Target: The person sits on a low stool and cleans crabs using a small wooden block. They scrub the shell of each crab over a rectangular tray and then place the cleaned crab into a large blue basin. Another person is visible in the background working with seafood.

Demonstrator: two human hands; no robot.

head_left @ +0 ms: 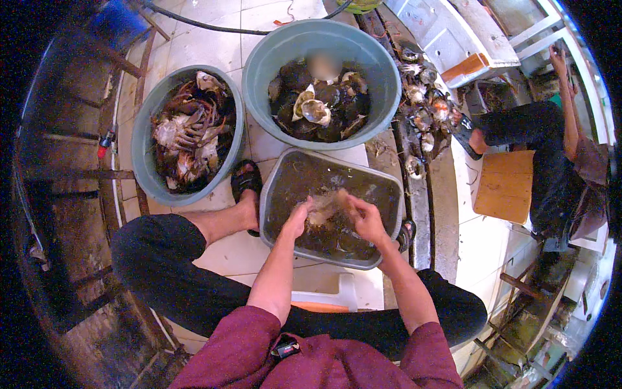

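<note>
A grey rectangular basin of murky brown water stands on the floor between my feet. Over it my left hand curls round one side of a pale brown piece, blurred and perhaps part of a crab. My right hand is closed close to the other side of that piece; what its fingertips grip is smeared by motion. Beyond the basin, a round blue-green tub holds dark crab shells, one turned pale side up. To the left, an oval tub contains crab bodies with legs.
Crab scraps lie along a dark floor channel at right. Another person sits beyond it, near a wooden stool. A black hose crosses the tiles at the back. Dark wooden framing lines the left.
</note>
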